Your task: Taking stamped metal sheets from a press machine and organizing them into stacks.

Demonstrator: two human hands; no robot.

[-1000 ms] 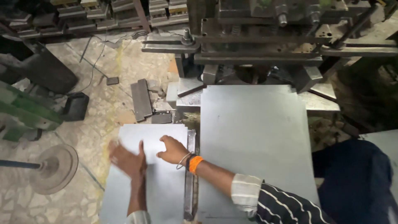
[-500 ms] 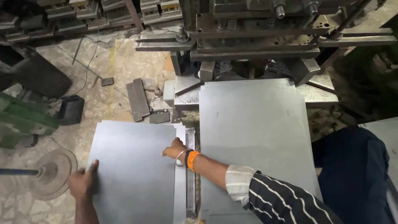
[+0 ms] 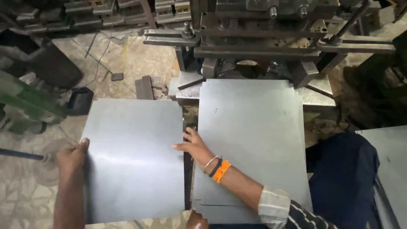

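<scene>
A grey metal sheet (image 3: 133,157) is lifted at the left, held flat between both hands. My left hand (image 3: 73,159) grips its left edge, thumb on top. My right hand (image 3: 193,146), with a bangle and orange wristband, holds the sheet's right edge with fingers spread. Just right of it lies a stack of similar grey sheets (image 3: 254,140) on the bed of a press machine (image 3: 263,38).
A dark-trousered knee (image 3: 343,178) is at lower right beside another grey sheet (image 3: 388,165). On the stone floor at left stand a green machine part (image 3: 25,106), a black box (image 3: 79,101) and metal blocks (image 3: 144,87). Racks of metal parts line the back.
The sheet has been raised and now looks larger and closer. My left hand slid from the sheet's middle out to its left edge; my right hand stays at the right edge.
</scene>
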